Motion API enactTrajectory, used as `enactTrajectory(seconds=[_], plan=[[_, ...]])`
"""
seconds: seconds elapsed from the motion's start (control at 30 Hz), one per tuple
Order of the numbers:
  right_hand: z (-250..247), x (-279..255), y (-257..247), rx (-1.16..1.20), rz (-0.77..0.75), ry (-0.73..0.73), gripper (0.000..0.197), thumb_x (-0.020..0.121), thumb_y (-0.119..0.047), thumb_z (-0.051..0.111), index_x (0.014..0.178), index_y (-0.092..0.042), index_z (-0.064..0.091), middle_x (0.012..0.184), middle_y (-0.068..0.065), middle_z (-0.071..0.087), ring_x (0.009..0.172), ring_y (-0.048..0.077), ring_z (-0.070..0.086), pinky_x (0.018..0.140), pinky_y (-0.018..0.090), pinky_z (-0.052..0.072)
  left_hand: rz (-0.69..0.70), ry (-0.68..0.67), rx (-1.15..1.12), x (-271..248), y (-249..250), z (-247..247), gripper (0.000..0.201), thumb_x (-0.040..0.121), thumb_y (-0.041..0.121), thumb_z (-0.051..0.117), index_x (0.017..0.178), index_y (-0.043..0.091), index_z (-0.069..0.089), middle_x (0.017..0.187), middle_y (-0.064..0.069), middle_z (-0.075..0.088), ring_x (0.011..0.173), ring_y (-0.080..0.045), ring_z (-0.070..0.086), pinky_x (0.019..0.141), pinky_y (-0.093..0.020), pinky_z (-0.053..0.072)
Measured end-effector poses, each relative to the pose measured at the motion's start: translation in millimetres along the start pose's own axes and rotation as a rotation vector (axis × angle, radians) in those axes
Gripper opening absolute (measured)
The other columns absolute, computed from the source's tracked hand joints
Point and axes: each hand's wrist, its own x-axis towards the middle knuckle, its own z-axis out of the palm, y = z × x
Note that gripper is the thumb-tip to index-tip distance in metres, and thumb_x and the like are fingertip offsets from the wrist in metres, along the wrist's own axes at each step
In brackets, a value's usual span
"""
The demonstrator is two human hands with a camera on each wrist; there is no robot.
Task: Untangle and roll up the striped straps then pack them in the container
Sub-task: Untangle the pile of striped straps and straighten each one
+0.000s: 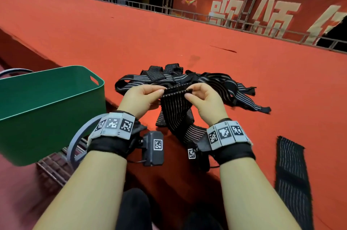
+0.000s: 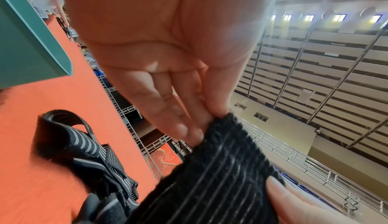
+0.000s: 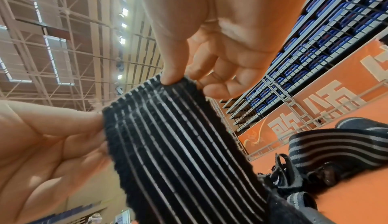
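Both hands pinch one striped strap by its top edge, left hand and right hand at opposite corners, fingers curled tight. It hangs above the bench's near edge; the green container stands left.

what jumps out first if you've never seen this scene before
Both hands, the left hand and right hand, pinch the top corners of one striped strap at centre. Behind lies a tangled pile of straps on the red carpet, with a green container at left.
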Motion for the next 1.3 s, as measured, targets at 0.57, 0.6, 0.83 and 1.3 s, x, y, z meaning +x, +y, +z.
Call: enactTrajectory(seconds=[0.57, 0.6, 0.83, 1.3], plan=[[-4.3, -8.1, 12.6, 0.038, 0.018, 0.077, 0.02, 0.085, -0.007, 0.065, 0.08, -0.025, 0.059, 0.082, -0.007, 0.066, 0.084, 0.009, 0.063, 0.086, 0.029, 0.051, -0.036, -0.06, -0.085, -0.9, -4.5, 5.8, 0.029, 0.095, 0.007, 0.048, 0.083, 0.025, 0.067, 0.085, 0.005, 0.066, 0.078, -0.002, 0.064, 0.069, -0.012, 0.054], [-3.9, -8.2, 13.5, 0.042, 0.024, 0.08, 0.019, 0.085, -0.007, 0.065, 0.08, -0.025, 0.059, 0.082, -0.007, 0.066, 0.084, 0.009, 0.063, 0.087, 0.029, 0.051, -0.045, -0.058, -0.11, -0.9, -5.2, 6.3, 0.029, 0.095, 0.007, 0.048, 0.083, 0.025, 0.067, 0.087, 0.004, 0.067, 0.08, -0.003, 0.064, 0.069, -0.013, 0.054], [-1.9, -11.8, 11.4, 0.128, 0.031, 0.074, 0.018, 0.086, -0.005, 0.063, 0.081, -0.022, 0.062, 0.079, -0.006, 0.067, 0.076, 0.006, 0.063, 0.075, 0.021, 0.05, -0.071, -0.077, -0.164, -2.2, -10.3, 4.7, 0.028, 0.095, 0.008, 0.049, 0.084, 0.025, 0.069, 0.092, 0.0, 0.069, 0.089, -0.009, 0.066, 0.078, -0.02, 0.055], [0.4, -14.8, 14.6, 0.06, -0.002, 0.133, 0.022, 0.085, -0.006, 0.064, 0.077, -0.025, 0.058, 0.086, -0.005, 0.064, 0.087, 0.009, 0.061, 0.079, 0.021, 0.046, -0.014, -0.105, -0.087, -6.8, -7.0, 7.1, 0.027, 0.097, 0.008, 0.045, 0.088, 0.022, 0.067, 0.094, -0.001, 0.068, 0.088, -0.009, 0.066, 0.073, -0.017, 0.055]])
